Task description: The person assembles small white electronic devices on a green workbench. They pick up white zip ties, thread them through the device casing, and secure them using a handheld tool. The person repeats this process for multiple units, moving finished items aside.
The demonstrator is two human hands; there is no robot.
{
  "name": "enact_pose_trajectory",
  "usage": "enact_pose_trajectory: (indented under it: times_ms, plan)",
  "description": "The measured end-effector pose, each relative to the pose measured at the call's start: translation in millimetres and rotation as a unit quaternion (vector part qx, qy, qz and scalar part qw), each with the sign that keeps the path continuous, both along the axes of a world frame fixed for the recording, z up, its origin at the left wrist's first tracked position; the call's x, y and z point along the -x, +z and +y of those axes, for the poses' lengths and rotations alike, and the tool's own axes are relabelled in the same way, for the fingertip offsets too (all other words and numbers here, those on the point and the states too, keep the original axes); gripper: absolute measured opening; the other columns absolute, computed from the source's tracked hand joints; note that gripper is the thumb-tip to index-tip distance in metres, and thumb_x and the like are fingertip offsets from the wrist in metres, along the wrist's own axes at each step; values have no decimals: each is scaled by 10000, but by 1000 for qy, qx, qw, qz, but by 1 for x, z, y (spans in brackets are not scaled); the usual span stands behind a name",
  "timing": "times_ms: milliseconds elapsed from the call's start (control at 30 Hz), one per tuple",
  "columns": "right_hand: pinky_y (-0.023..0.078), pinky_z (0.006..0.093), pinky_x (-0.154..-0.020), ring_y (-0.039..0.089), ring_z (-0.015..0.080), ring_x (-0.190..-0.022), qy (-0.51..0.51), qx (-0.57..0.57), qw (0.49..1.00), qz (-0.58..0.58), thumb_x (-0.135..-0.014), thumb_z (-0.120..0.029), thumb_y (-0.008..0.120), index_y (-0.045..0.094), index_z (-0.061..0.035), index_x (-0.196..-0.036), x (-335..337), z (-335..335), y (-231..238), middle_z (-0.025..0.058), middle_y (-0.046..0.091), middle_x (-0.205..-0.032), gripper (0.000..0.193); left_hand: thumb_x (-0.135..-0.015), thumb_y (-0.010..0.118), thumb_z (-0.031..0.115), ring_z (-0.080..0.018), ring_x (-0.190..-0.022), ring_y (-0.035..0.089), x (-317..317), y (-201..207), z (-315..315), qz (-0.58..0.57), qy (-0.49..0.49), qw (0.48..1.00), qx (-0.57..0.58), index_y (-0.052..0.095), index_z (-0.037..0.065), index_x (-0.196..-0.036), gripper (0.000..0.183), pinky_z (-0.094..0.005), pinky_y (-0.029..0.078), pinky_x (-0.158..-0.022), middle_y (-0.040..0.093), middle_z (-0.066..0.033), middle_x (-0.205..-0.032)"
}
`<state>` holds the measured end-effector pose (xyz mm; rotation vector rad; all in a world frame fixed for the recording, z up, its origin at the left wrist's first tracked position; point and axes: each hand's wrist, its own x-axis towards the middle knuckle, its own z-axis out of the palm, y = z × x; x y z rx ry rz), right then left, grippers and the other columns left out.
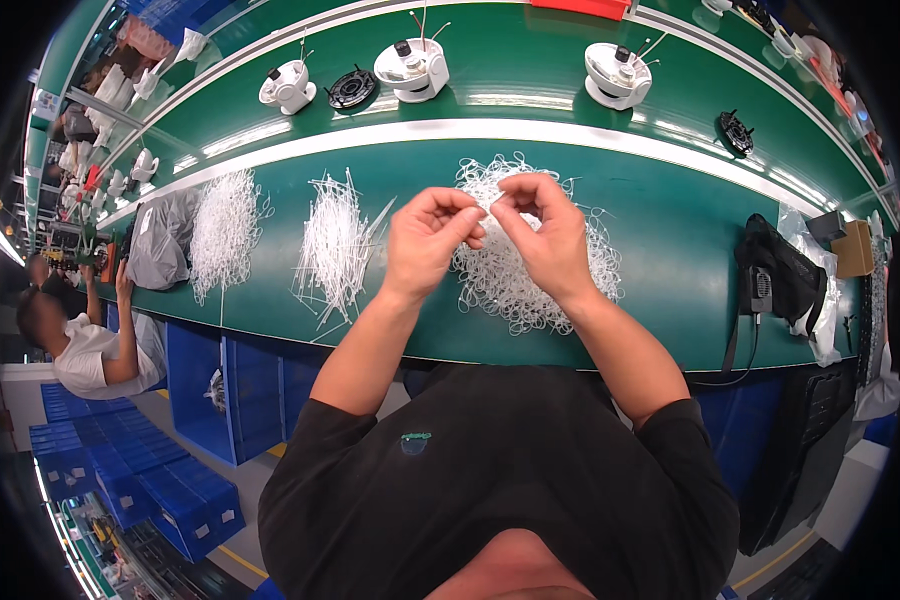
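Note:
Over the near edge of a large heap of looped white cable ties (540,295), both my hands are raised close together, fingertips almost meeting. My left hand (422,243) is closed in a pinch, and my right hand (552,240) pinches opposite it. Between the fingertips a small bit of a white cable tie (487,207) shows; most of it is hidden by the fingers. Left of my left hand lies a pile of straight white cable ties (332,245). Farther left is another heap of white ties (226,235), many of them curled.
White round-based units with wires (415,75) and black round parts (353,90) stand on the raised green shelf behind. A grey bag (160,240) lies left, a black bag (780,270) right. Blue bins (185,500) stand lower left, near a seated co-worker (105,350).

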<state>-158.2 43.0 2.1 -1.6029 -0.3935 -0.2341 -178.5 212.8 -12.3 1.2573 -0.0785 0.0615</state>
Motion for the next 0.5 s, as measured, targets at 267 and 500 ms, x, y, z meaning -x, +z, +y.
enact_pose_trajectory:
  times_ms: [267, 500]
  plan:
    - [540, 310, -687, 684, 189, -751, -19, 88, 992, -88, -849, -24, 697, 674, -10, -934, 3, -4, 4, 95, 700, -842, 89, -945, 645, 26, -147, -762, 681, -2, -6, -14, -3, 9, 999, 43, 604, -57, -1055, 143, -277, 602, -674, 680, -106, -881]
    - [539, 314, -671, 684, 203, -739, -12, 85, 993, -86, -844, -24, 695, 680, -14, -912, 5, -5, 5, 97, 699, -839, 70, -945, 655, 40, -143, -762, 681, -1, -4, -14, -13, 13, 1000, 18, 604, -48, -1049, 146, -280, 603, -681, 683, -104, -880]
